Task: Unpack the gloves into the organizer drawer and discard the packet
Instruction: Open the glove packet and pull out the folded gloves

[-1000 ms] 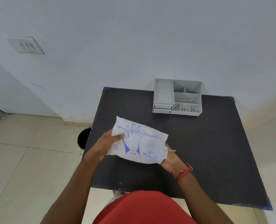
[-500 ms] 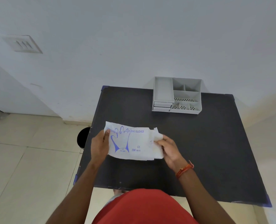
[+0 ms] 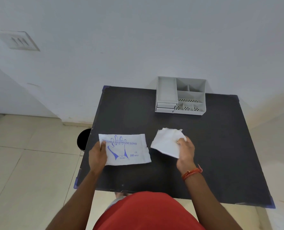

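A flat white packet (image 3: 126,149) with blue glove print is held at its left edge by my left hand (image 3: 97,154), over the left part of the black table (image 3: 221,146). A folded white stack of gloves (image 3: 167,142) is out of the packet, to its right, gripped at its right side by my right hand (image 3: 186,149). The grey organizer (image 3: 181,96) stands at the table's far edge against the wall. It has open compartments on top and two small shut drawers (image 3: 165,107) at its front left.
A black round bin (image 3: 83,138) stands on the tiled floor just left of the table, partly hidden by the table edge. A white wall rises behind the table. My red-clothed body is at the table's near edge.
My right hand has drawn the stack of gloves out of the packet's right end and moved it to the right. The packet now lies flatter in my left hand.
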